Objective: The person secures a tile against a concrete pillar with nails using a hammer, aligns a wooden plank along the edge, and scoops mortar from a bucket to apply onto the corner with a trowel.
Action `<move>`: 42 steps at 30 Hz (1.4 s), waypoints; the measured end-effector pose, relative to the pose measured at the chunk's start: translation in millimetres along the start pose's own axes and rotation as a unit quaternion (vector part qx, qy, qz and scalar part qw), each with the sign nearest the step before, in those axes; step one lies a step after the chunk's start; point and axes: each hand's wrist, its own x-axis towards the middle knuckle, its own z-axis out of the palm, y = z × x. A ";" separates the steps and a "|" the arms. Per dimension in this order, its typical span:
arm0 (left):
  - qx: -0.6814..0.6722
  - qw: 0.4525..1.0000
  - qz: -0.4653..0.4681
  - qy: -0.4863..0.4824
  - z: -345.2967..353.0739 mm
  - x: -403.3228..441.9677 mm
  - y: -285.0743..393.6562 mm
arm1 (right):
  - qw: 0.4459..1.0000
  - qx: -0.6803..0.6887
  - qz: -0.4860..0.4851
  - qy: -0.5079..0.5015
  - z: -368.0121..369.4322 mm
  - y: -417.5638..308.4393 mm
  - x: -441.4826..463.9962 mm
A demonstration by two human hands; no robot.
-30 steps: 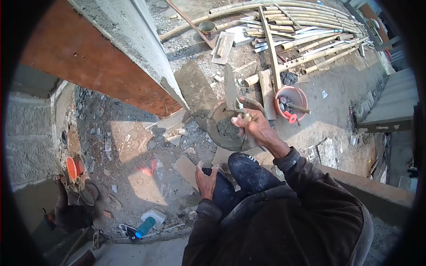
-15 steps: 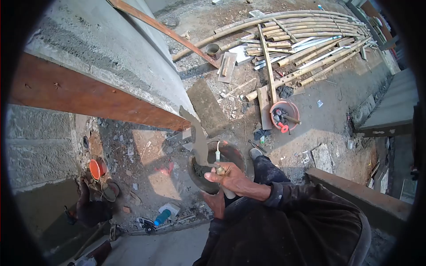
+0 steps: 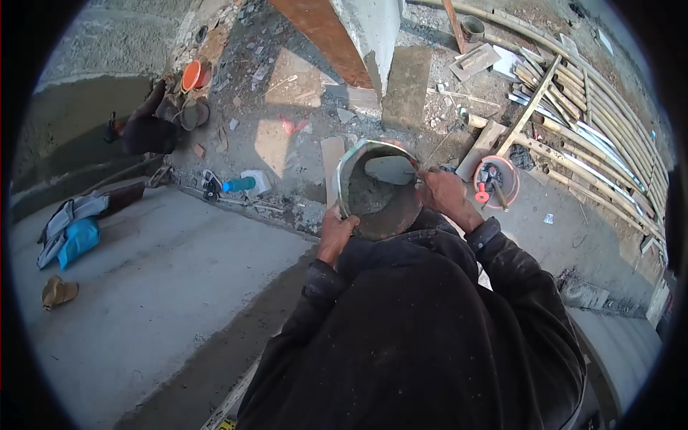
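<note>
A round bucket of wet grey mortar stands before my body, close to my lap. My left hand is closed on its near left rim, thumb over the edge. On the right side, my right hand is closed around the handle of a trowel, pressed close to the bucket's rim. The trowel's grey blade lies inside the bucket above the mortar; its handle is mostly hidden by my fingers.
A concrete pillar with a brown board rises beyond the bucket. At right, a pink tub holds tools, near bamboo poles. Another person is at left by an orange bucket. A blue bottle lies nearby.
The trowel has come down from the pillar's edge into the bucket. My left hand now grips the bucket's rim. The view has swung left and down, and the bucket sits closer to me.
</note>
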 end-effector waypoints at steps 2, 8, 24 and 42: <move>0.142 0.988 0.050 -0.018 5.7 -18.8 13.2 | 0.996 -0.044 -0.057 0.050 48.6 -16.9 16.9; 0.025 0.999 0.020 0.001 13.7 -22.6 -12.3 | 0.975 -0.098 -0.199 0.026 53.9 -7.7 -16.8; 0.027 0.999 0.039 0.012 34.3 -26.7 -2.7 | 0.992 0.058 -0.106 0.031 69.5 20.0 -12.5; 0.052 0.993 0.107 -0.001 60.7 -26.1 7.4 | 0.997 0.026 -0.040 0.063 29.2 23.0 -15.7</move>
